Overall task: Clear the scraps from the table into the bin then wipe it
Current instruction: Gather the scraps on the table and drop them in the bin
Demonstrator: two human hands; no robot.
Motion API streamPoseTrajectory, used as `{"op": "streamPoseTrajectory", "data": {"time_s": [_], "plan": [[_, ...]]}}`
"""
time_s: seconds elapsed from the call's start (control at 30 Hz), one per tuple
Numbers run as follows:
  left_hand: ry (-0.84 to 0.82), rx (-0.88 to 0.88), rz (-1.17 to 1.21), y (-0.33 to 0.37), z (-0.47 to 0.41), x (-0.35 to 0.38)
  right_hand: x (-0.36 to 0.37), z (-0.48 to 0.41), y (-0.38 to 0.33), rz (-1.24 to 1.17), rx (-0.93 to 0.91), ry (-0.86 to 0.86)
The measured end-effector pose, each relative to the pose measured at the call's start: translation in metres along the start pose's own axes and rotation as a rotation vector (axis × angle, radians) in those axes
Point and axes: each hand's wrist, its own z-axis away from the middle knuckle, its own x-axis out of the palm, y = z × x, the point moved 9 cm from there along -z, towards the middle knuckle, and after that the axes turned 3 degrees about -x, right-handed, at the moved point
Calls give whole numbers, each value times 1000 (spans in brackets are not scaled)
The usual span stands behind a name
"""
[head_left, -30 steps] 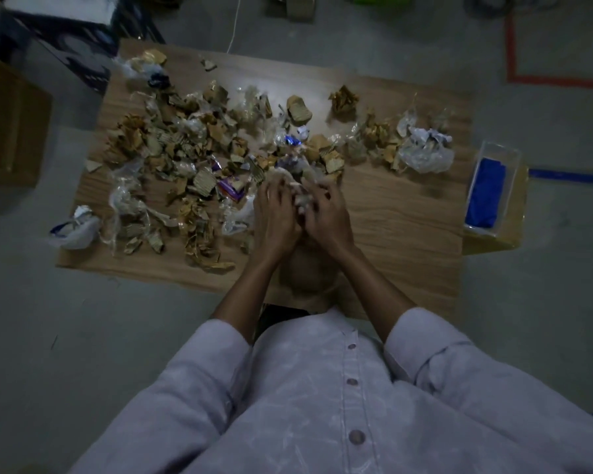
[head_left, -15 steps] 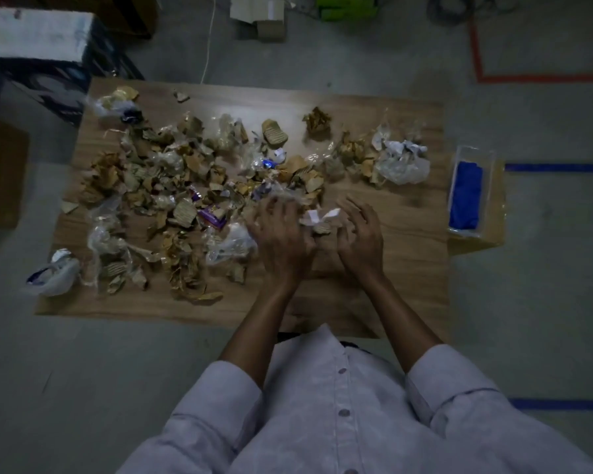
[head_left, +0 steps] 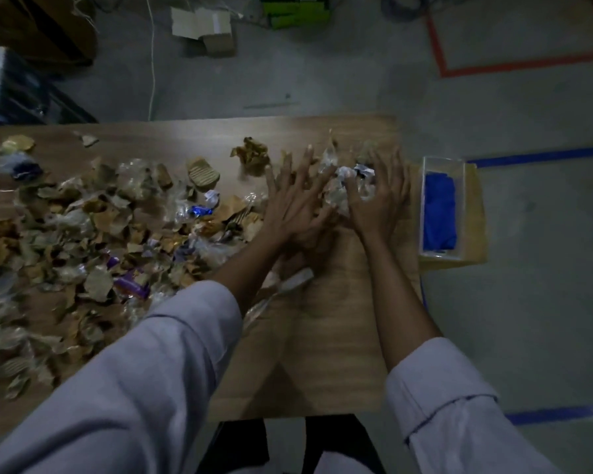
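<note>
Spreading in a left-to-right band, the scraps cover the wooden table at left and middle. I see the left hand and right hand side by side, fingers splayed, pressing a clump at far right. Just right, a clear box holds a blue cloth; grey floor surrounds.

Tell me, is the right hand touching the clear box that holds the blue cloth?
Apart. The head view shows a plain gap between the right hand and the clear box.
</note>
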Motion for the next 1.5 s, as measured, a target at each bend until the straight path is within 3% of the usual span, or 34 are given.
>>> {"op": "streamPoseTrajectory", "data": {"time_s": [0.1, 0.17, 0.27, 0.4, 0.63, 0.77, 0.87, 0.93, 1.03, 1.27, 1.4, 1.5], "plan": [[-157, 16, -37, -7, -22, 23, 44, -9, 19, 31, 63, -208], [-207, 30, -82, -10, -20, 32, 63, 10, 14, 139, -6, -292], [-175, 95, -102, -9, -7, 30, 71, 36, -3, 151, -131, -291], [-182, 87, -132, -21, 17, 17, 81, 58, -22, 119, -106, -353], [-269, 50, -86, -54, 62, -1, 113, 107, -69, -194, -22, -400], [-98, 56, 34, -63, 74, -33, 124, 126, -103, -423, 157, -527], [61, 57, 80, -68, 89, -63, 110, 133, -130, -559, 265, -523], [175, 72, 99, -68, 107, -89, 90, 137, -152, -627, 238, -471], [325, 87, 157, -70, 148, -124, 59, 148, -189, -714, 48, -403], [269, -82, 407, -107, 225, -88, 80, 197, -194, -417, -235, -452], [142, -163, 287, -124, 232, -49, 120, 219, -165, -189, -79, -657], [124, -223, 224, -131, 224, -52, 112, 202, -174, -204, -85, -564]]}}
